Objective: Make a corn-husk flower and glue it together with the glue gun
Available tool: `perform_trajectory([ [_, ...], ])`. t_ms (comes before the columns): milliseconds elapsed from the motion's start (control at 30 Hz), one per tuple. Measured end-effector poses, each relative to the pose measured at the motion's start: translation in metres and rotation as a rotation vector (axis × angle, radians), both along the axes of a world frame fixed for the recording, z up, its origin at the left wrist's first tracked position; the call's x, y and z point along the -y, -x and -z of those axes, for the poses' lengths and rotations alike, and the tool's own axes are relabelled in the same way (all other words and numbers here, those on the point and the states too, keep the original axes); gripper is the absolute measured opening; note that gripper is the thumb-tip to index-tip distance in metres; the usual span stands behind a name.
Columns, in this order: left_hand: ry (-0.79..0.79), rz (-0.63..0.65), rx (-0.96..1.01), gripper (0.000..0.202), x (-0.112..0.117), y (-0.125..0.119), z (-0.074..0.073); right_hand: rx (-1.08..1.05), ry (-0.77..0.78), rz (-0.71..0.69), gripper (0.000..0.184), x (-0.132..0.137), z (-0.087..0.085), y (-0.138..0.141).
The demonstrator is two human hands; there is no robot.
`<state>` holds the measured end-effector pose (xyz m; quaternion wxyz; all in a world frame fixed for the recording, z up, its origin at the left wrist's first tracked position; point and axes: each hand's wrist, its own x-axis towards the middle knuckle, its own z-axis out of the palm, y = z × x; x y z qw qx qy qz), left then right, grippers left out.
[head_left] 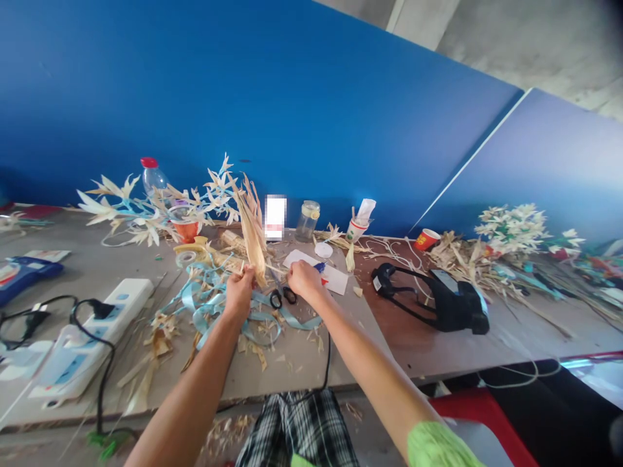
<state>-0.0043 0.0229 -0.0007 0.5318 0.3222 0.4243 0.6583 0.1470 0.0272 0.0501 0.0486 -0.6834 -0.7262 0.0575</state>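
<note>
Over the middle of the table, my left hand (238, 292) is closed around the base of a tall, dry corn husk (254, 240), whose leaves point upward. My right hand (305, 280) is closed to the right of it, with a thin pale strip (276, 267) stretching between the two hands. Its far end is hidden in the fingers. Black-handled scissors (283, 298) lie just below, between my hands. Light blue ribbon (199, 305) tangles around and under my left wrist. A white card (335, 275) lies beside my right hand.
Husk flowers stand in a red cup (186, 231) at the back left. A clear jar (308, 222) and a paper cup (357, 228) are near the blue wall. A power strip (107, 324) lies left, a black headset strap (433, 295) right. Husk scraps litter the table.
</note>
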Motion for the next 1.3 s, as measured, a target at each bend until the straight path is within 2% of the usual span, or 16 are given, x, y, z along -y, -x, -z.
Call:
perform_trajectory([
  [267,-0.025,0.009,-0.021,0.033,0.003,0.001,-0.003,0.020,0.067,0.033,0.023,0.008,-0.035,-0.043],
  [367,-0.033,0.010,-0.023,0.033,0.003,0.000,-0.004,-0.017,0.052,0.097,0.024,0.013,-0.039,-0.060],
  [467,-0.050,0.015,-0.010,0.032,0.001,0.000,-0.001,-0.030,0.012,0.166,0.026,0.010,-0.036,-0.066],
  [667,-0.037,-0.001,-0.042,0.030,-0.001,0.003,0.002,-0.019,-0.064,0.168,0.030,-0.011,-0.023,-0.039],
  [800,-0.036,-0.002,-0.067,0.030,0.002,0.003,-0.001,-0.022,-0.265,0.102,0.031,-0.004,-0.015,-0.009],
  [900,-0.034,0.009,-0.069,0.030,0.002,0.002,-0.002,-0.089,-0.162,-0.012,0.029,0.014,-0.006,0.008],
  [1000,-0.014,-0.006,-0.067,0.033,0.002,0.000,-0.002,-0.055,-0.035,-0.087,0.030,0.031,0.006,0.018],
  [1133,-0.004,-0.003,-0.058,0.037,0.002,-0.001,-0.002,0.008,0.012,-0.083,0.034,0.037,0.015,0.026],
  [1300,-0.014,0.054,-0.075,0.034,0.003,-0.001,-0.001,0.041,0.093,-0.045,0.032,0.029,0.012,0.030],
])
